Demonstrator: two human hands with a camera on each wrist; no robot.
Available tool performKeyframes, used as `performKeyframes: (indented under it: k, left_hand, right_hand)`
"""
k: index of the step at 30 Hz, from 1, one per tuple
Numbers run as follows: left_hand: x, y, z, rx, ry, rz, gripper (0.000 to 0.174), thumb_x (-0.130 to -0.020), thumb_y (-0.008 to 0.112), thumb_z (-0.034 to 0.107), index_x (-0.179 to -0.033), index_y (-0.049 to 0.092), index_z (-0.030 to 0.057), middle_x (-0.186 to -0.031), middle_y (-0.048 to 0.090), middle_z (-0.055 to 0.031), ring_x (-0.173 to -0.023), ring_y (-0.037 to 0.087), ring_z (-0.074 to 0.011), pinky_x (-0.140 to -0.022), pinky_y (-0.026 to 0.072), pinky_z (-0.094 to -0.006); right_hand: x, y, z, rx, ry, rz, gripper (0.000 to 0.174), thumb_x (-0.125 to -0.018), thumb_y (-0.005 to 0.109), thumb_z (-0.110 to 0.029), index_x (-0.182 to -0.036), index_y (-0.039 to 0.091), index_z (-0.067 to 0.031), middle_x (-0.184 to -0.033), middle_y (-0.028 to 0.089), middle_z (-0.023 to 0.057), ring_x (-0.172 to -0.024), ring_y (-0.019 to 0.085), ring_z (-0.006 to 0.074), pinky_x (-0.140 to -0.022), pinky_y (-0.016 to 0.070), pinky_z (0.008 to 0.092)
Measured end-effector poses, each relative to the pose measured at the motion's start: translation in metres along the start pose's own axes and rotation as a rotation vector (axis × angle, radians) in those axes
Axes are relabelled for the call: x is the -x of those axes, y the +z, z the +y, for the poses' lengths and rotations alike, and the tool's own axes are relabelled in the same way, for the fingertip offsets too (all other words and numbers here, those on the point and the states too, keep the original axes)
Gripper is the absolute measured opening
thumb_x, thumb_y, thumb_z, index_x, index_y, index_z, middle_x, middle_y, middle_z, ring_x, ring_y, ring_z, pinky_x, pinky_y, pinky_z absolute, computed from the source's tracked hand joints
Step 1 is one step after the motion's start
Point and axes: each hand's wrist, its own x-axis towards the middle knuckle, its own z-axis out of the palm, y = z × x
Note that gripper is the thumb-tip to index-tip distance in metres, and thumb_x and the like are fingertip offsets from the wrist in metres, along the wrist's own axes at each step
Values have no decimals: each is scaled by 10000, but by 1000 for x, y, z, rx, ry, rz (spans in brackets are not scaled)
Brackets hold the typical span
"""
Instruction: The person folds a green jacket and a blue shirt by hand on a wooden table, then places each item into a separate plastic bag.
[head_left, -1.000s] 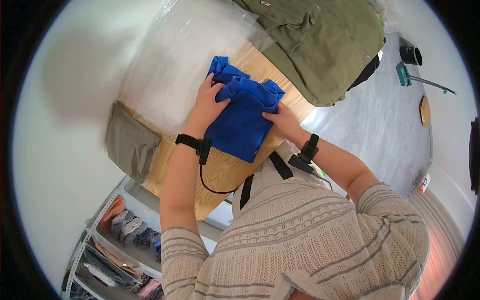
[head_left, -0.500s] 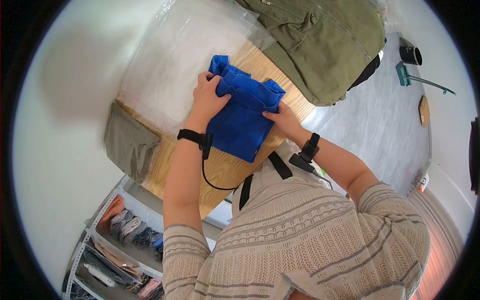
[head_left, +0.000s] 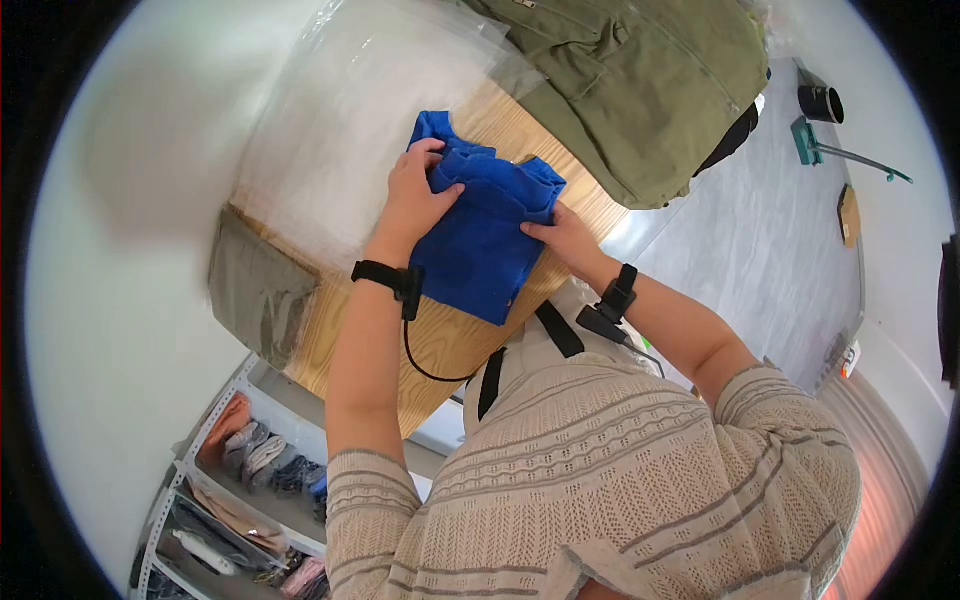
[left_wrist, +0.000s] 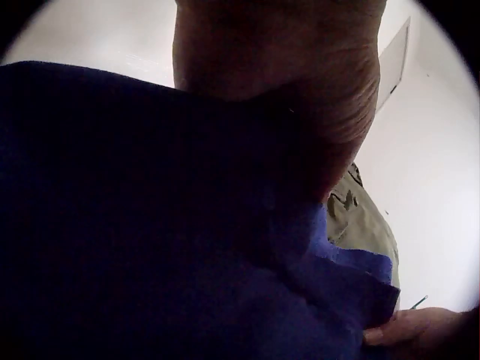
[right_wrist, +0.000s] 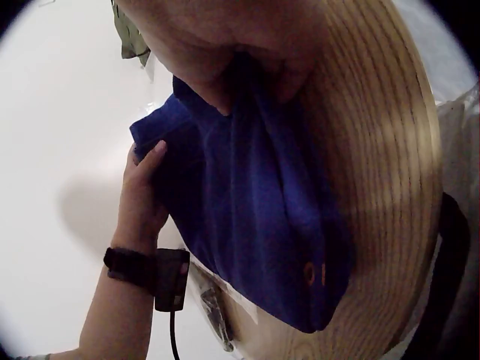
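A folded blue garment (head_left: pixel 475 250) lies near the front of the wooden table, its bunched top layers turned away from the body. My left hand (head_left: pixel 413 195) holds its left edge, thumb on the cloth and fingers at the upper folds. At the right edge, my right hand (head_left: pixel 565 240) pinches the layers between thumb and fingers. The right wrist view shows the cloth (right_wrist: pixel 247 195) gathered under that hand, with small orange stitches near its lower corner. In the left wrist view the garment (left_wrist: pixel 150 225) is dark and covers much of the frame, hiding the left fingertips.
Clear plastic bags (head_left: pixel 330 130) lie at the back left of the table (head_left: pixel 365 350). A grey-green bagged item (head_left: pixel 260 285) rests at the left edge. An olive jacket (head_left: pixel 640 90) covers the back right. Below left stands a shelf (head_left: pixel 240 375) of folded clothes.
My left hand has shifted slightly left and its fingers have changed place on the upper folds, whose edge has moved a little. The right hand keeps its hold at the right edge.
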Motion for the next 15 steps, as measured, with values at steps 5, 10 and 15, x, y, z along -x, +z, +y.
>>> performKeyframes:
  k: [5,10,15]
  left_hand:
    - [1,2,-10,145,-29,66,439,-646,762,146,-1017,578,0,-1012,560,-155,-972,519,-297,-869,417,-372]
    - [-3,0,-4,-308,225,232,407,-638,783,197,-955,624,-2,-1090,531,-138,-1076,468,-288,-912,390,-382]
    - [-10,2,-13,-163,23,138,433,-642,783,214,-977,616,-3,-1123,529,-144,-1044,494,-285,-892,405,-363]
  right_hand:
    - [-3,-2,6,30,-31,7,402,-810,644,-83,-1182,511,-8,-1083,611,66,-970,560,137,-880,434,288]
    - [-5,-5,11,77,-37,16,409,-803,654,-104,-1174,516,-4,-1068,619,80,-958,569,145,-868,440,289]
    - [-6,-7,13,100,-35,15,414,-800,657,-119,-1172,518,-2,-1056,623,89,-952,575,151,-863,443,288]
